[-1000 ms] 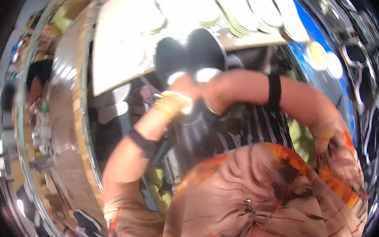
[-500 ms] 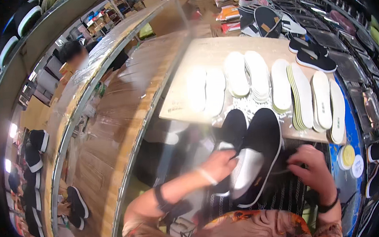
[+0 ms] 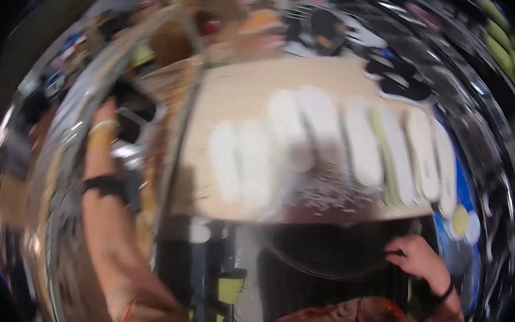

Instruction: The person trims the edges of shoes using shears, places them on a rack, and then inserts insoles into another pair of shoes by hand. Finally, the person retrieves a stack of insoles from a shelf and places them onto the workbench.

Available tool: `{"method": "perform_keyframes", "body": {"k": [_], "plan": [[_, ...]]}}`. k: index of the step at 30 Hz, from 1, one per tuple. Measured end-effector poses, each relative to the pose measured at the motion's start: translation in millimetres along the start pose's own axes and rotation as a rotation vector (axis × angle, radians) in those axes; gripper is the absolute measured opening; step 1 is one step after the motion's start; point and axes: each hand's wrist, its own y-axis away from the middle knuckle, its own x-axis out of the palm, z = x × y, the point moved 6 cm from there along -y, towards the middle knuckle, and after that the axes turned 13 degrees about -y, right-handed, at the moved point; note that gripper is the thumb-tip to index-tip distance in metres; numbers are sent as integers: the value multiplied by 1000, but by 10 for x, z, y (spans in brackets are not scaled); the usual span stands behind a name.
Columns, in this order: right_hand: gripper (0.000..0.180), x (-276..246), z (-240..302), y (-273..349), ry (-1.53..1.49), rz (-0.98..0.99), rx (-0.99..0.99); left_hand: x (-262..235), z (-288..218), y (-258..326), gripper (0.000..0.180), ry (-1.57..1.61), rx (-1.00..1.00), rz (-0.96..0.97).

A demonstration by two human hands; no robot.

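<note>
My left arm reaches out to the far left, blurred by motion. At its end my left hand [image 3: 105, 115] is beside a pair of black slip-on shoes [image 3: 135, 113] with pale soles and seems to grip them; its fingers are hidden. The shoes are over the wrapped rack surface left of the table. My right hand [image 3: 419, 257] hovers in front of the table's near edge at the right, nearest to the pale insoles. Its fingers are loosely curled, with a gap to the thumb and nothing visible between them.
White insoles [image 3: 226, 163] and stacked pale insoles [image 3: 363, 146] line the wooden table [image 3: 233, 81]. Small white scraps [image 3: 326, 193] lie near its front edge. Black shoes [image 3: 402, 83] sit at the back right. A metal-edged rack [image 3: 175, 149] runs along the left, shelving along the right.
My left hand has swung the black shoes from in front of me to the far left. My right hand has dropped slightly. The view has shifted, and more scraps show on the table.
</note>
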Motion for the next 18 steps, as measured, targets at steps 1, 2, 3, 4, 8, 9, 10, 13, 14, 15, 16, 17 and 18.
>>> {"method": "perform_keyframes", "body": {"k": [1, 2, 3, 4, 8, 9, 10, 13, 14, 15, 16, 17, 18], "plan": [[20, 4, -85, 20, -15, 40, 75, -333, -406, 64, 29, 493, -98, -141], [22, 22, -183, -54, -20, 86, 56, -121, -699, -79, 32, 1043, -205, 87], [25, 92, -126, -152, -20, 129, 5, 439, -484, -18, 31, 1382, -89, -43], [27, 90, -203, -139, -61, 150, 69, 545, -910, 182, 29, 1529, 45, 116], [27, -506, -750, 261, -210, 175, 277, -1081, -2736, 2254, 41, 1829, 896, 659], [27, -824, -895, 376, -219, 49, 262, -800, -2971, 2815, 36, 1870, 590, 1024], [27, -1160, -1103, 535, -224, -73, 258, -1527, -3150, 3304, 27, 1218, 840, 575], [21, -2501, -2005, 1414, 400, -930, 541, -2218, -3629, 4313, 12, 1448, 898, 604], [30, -2777, -2099, 1737, 548, -958, 937, -2051, -3738, 4606, 13, 1414, 874, 519], [34, -2915, -2288, 2057, 573, -945, 1099, -1907, -3833, 4838, 15, 990, 956, 293], [38, -2982, -2429, 2296, 597, -917, 1250, -1921, -3850, 4908, 18, 796, 955, 321], [39, -2914, -2567, 2463, 574, -799, 1294, -1970, -3858, 4909, 18, 870, 904, 209], [40, -2793, -2626, 2579, 549, -681, 1331, -2017, -3862, 4922, 19, 941, 851, 94]]}}
